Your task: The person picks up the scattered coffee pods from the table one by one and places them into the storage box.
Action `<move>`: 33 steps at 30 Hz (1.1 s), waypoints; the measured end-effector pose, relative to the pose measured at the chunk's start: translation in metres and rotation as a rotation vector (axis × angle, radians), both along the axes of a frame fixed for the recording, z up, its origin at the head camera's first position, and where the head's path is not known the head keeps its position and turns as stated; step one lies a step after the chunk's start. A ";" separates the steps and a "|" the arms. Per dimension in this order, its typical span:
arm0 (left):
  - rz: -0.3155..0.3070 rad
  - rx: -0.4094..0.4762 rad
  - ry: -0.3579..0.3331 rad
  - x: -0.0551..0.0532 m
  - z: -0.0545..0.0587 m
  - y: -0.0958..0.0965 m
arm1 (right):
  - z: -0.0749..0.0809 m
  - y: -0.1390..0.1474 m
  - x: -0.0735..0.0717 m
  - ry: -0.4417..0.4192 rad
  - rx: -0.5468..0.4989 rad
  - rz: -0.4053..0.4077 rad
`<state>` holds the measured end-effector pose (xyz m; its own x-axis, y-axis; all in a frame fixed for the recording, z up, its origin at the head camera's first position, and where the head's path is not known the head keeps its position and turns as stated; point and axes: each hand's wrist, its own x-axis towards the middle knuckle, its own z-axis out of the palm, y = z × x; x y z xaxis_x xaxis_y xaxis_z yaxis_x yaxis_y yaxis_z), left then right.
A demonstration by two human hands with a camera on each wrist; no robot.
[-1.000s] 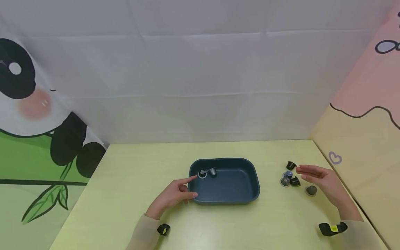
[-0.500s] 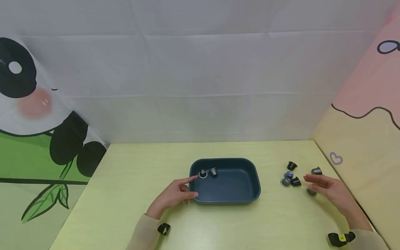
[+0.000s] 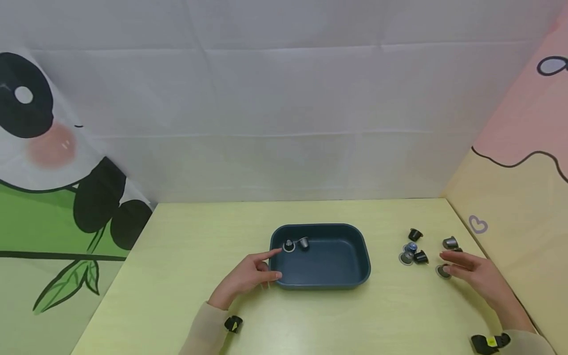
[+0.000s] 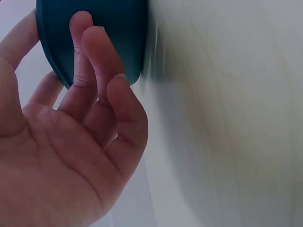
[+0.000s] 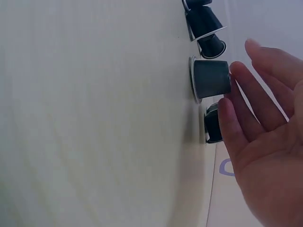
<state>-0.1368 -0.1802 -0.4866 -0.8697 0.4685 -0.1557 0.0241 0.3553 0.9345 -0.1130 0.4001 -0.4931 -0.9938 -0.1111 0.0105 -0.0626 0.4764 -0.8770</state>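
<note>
Coffee capsules lie on the table at the right. My right hand is over the nearest one, a grey-topped capsule, with its fingers loosely extended. In the right wrist view, fingertips come up close to an upright capsule; whether they touch it is unclear. Behind the fingers are a dark grey capsule and a partly hidden one. My left hand holds the left end of a dark blue tray, thumb and index finger at its rim, other fingers against the outer wall. Two capsules lie inside the tray.
Left of the right hand is a cluster: a black capsule, a blue one, a grey one and another black one. A side wall borders the table's right edge; a white cloth hangs behind.
My right hand has moved right and toward me, from beside the cluster to the grey-topped capsule. The dark grey capsule behind it has come into view. The left hand stays at the tray.
</note>
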 end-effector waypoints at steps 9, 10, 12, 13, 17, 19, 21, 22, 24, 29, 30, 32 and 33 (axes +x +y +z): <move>-0.012 0.003 0.013 -0.001 -0.001 0.000 | -0.015 0.004 0.001 -0.032 0.033 0.008; -0.011 0.003 0.012 -0.001 -0.001 0.000 | -0.016 0.004 0.001 -0.037 0.023 0.007; -0.010 0.002 0.011 -0.001 -0.002 0.000 | -0.017 0.004 0.001 -0.039 0.017 0.002; -0.009 0.003 0.009 -0.001 -0.002 0.000 | -0.017 0.004 0.001 -0.039 0.020 0.009; -0.005 0.006 0.005 -0.001 -0.002 0.000 | -0.019 0.004 0.002 -0.054 0.056 -0.024; -0.004 0.007 0.003 0.000 -0.001 -0.001 | -0.019 0.004 0.002 -0.071 0.075 -0.035; -0.004 0.008 0.005 0.000 -0.001 0.000 | -0.019 0.004 0.002 -0.087 0.087 -0.052; -0.004 0.010 0.006 0.000 -0.001 0.000 | -0.019 0.003 0.002 -0.095 0.091 -0.054; -0.003 0.007 0.006 0.000 -0.001 0.000 | -0.019 0.003 0.002 -0.102 0.100 -0.056; -0.005 0.004 0.010 -0.001 -0.002 0.001 | -0.018 0.003 0.002 -0.099 0.115 -0.066; -0.005 0.002 0.011 -0.001 -0.002 0.001 | -0.018 0.004 0.002 -0.098 0.119 -0.066; -0.001 -0.002 0.011 -0.001 -0.002 0.001 | -0.019 0.004 0.002 -0.099 0.127 -0.068; 0.000 -0.002 0.013 -0.001 -0.003 0.001 | -0.019 0.004 0.002 -0.101 0.130 -0.075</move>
<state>-0.1377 -0.1795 -0.4891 -0.8716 0.4682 -0.1457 0.0358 0.3571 0.9334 -0.1111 0.4038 -0.5125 -0.9945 -0.0307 -0.0998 0.0630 0.5858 -0.8080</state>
